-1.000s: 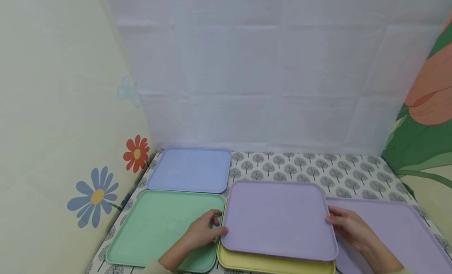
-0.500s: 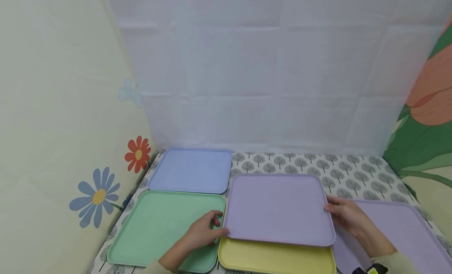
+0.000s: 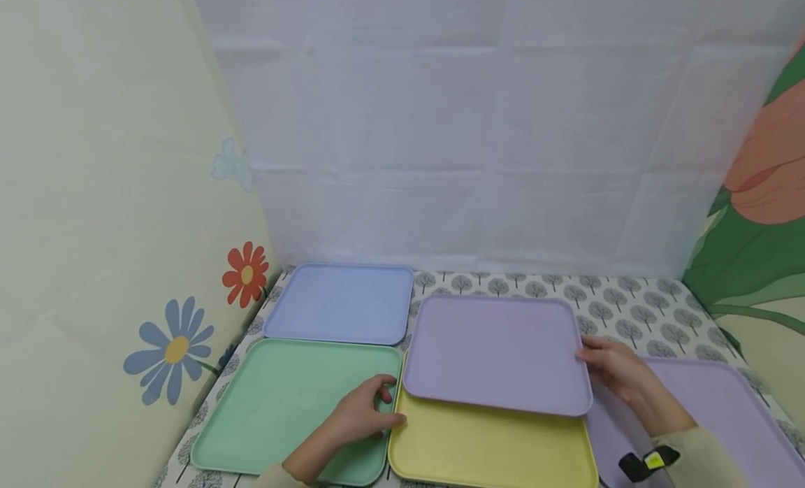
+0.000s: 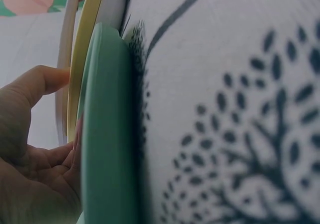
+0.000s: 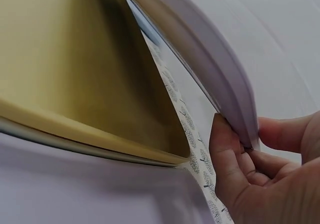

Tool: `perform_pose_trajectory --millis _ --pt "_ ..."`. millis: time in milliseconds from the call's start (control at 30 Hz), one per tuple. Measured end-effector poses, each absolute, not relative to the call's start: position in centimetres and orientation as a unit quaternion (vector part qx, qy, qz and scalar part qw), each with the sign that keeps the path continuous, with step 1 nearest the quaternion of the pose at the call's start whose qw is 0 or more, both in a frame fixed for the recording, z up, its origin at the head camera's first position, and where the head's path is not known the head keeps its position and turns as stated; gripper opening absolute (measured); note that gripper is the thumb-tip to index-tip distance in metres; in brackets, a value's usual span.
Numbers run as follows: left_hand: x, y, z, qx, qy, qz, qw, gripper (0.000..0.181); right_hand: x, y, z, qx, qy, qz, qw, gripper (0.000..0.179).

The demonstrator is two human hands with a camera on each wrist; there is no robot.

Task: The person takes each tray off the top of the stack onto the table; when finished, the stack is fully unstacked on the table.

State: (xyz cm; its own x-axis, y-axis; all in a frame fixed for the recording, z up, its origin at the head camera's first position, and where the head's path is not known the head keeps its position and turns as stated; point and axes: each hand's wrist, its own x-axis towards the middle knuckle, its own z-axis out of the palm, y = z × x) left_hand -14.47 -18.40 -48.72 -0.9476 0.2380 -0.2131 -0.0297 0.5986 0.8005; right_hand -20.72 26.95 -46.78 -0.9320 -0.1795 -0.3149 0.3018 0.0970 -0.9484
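My right hand point(image 3: 619, 372) pinches the right edge of a purple tray point(image 3: 497, 352), thumb above and fingers below, as the right wrist view shows. That tray is raised and tilted over a yellow tray point(image 3: 490, 446), covering its far part. At the yellow tray's left edge is my left hand point(image 3: 365, 407), fingers curled and the thumb point(image 4: 50, 79) on the rim. Its other fingertips are partly hidden behind the green tray's rim point(image 4: 107, 134) in the left wrist view. The green tray point(image 3: 289, 404) lies flat beneath that hand.
A blue tray point(image 3: 339, 303) lies behind the green one. Another purple tray point(image 3: 704, 418) rests at the right, under my right forearm. The table cloth point(image 3: 629, 310) has a tree print. A white sheet point(image 3: 453, 124) hangs behind, with flowered panels at both sides.
My right hand has moved the raised purple tray away from me, uncovering more of the yellow tray. My left hand has stayed in place, and the purple tray has left its thumb.
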Motion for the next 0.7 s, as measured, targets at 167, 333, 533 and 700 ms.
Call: perform_pose_trajectory --millis 167,333,533,700 --pt "-14.5 -18.4 -48.8 0.061 0.883 0.44 0.15 0.073 -21.4 26.7 -46.5 0.05 0.721 -0.669 0.172 0.071" --pt "-14.5 -18.3 -48.7 0.067 0.894 0.419 0.141 0.075 -22.2 26.4 -46.2 0.063 0.717 -0.673 0.171 0.073" --pt "-14.4 -18.2 -48.6 0.075 0.912 0.383 0.121 0.073 -23.1 26.1 -45.9 0.075 0.709 -0.68 0.171 0.077" --pt "-14.4 -18.1 -48.7 0.081 0.923 0.362 0.106 0.072 -24.1 25.9 -45.8 0.084 0.697 -0.691 0.172 0.077"
